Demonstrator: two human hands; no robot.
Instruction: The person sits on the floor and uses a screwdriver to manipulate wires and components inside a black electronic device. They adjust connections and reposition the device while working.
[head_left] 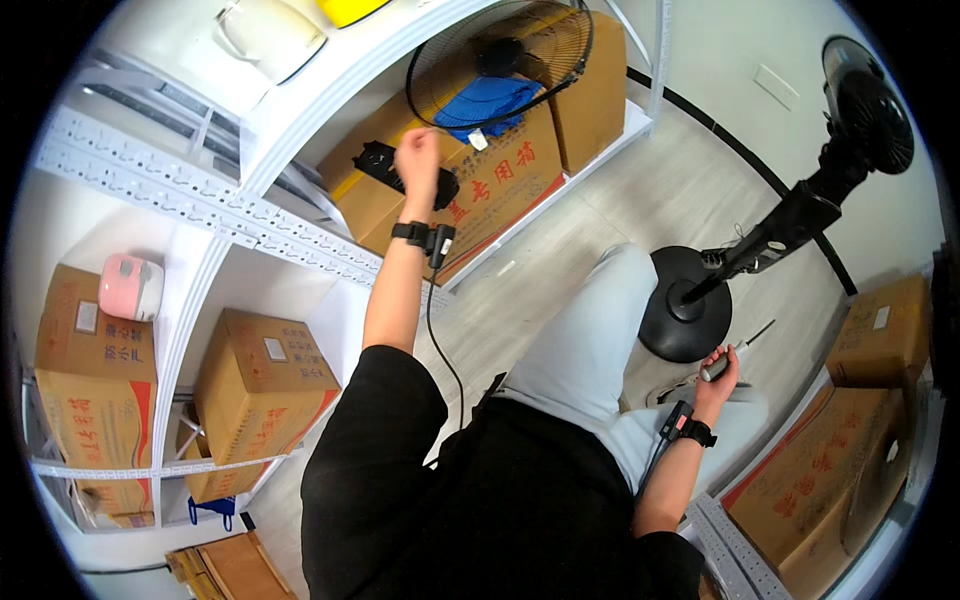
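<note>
Screwdriver (740, 348) sits in the right hand (720, 387), fingers wrapped around its grey handle; its long axis points forward and rightward, roughly along the lean of the black fan stand (775, 232) just ahead. That hand is nearer the stand. The left hand (418, 162), fingers curled, is over a carton (510, 190); whether it grips anything, I cannot tell.
</note>
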